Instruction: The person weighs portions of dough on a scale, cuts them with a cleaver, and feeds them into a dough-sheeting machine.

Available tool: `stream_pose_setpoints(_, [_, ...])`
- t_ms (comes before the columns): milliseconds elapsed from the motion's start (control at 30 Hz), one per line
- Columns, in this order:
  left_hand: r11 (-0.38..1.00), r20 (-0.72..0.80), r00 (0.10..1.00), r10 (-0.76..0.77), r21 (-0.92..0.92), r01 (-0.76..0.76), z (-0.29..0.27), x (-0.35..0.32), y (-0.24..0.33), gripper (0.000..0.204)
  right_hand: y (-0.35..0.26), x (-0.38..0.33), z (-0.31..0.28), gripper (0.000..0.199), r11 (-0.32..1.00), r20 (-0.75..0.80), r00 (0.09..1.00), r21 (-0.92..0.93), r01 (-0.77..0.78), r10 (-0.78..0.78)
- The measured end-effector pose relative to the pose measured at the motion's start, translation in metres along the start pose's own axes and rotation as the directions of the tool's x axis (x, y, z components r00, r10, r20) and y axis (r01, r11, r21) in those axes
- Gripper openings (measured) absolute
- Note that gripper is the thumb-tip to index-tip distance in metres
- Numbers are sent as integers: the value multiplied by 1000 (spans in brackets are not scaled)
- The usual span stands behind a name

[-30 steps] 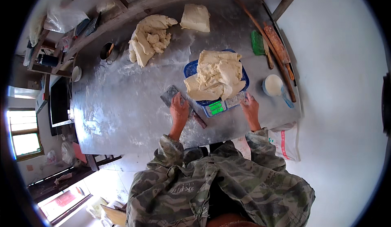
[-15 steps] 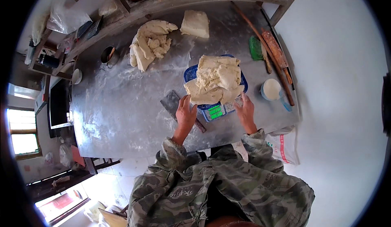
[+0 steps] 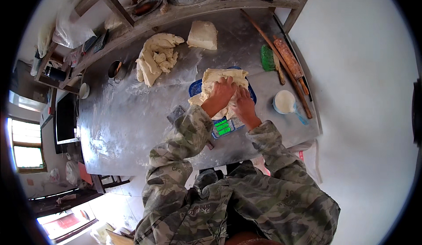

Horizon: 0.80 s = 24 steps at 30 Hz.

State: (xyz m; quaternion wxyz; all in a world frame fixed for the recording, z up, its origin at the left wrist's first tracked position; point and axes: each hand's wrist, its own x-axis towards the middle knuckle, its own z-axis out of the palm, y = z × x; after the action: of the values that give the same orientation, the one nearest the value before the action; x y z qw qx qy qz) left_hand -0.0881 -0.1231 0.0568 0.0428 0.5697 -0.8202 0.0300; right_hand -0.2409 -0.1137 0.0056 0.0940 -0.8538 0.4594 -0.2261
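Observation:
A thick, folded slab of pale dough [image 3: 212,77] rests in a blue tray [image 3: 195,88] on a digital scale [image 3: 223,128] with a lit green display. My left hand [image 3: 221,96] reaches across onto the top of the dough, its fingers bent into the surface. Close beside it, my right hand [image 3: 244,107] presses its curled fingers into the dough's right part. Under my left sleeve lies a dough scraper [image 3: 176,114], its blade and handle end showing while the middle is hidden.
Farther back sit a torn dough heap [image 3: 151,64] and a squarish dough block [image 3: 202,35]. To the right are a cup of white powder [image 3: 285,102], a green brush [image 3: 267,58], a thick rolling pin [image 3: 288,58] and a long stick [image 3: 263,37]. A metal mug [image 3: 116,71] stands left.
Both hands have moved from the near edge of the dough up onto its top, the left one crossing to the right. The whole view has shifted slightly.

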Motion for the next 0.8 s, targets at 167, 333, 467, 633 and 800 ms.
stream_pose_setpoints(167, [994,54,994,100,37,-102,6,3,2,52,-6,5,-2,70,999,57,997,-9,-50,51])
stream_pose_setpoints(333, [983,5,1000,-17,-183,18,13,0,-2,52,-11,10,-10,65,994,146,984,-4,-105,105])
stream_pose_setpoints(467, [939,-147,973,-176,-323,121,24,-1,-5,45,-7,11,-8,57,996,54,995,-44,-79,82])
stream_pose_setpoints(633, [761,-82,902,-423,-573,305,25,-3,-6,40,-6,20,-9,50,994,11,994,-12,-113,113])
stream_pose_setpoints(800, [554,-45,802,-596,-745,370,27,-8,-9,38,-13,31,-16,49,975,83,972,15,-223,221])
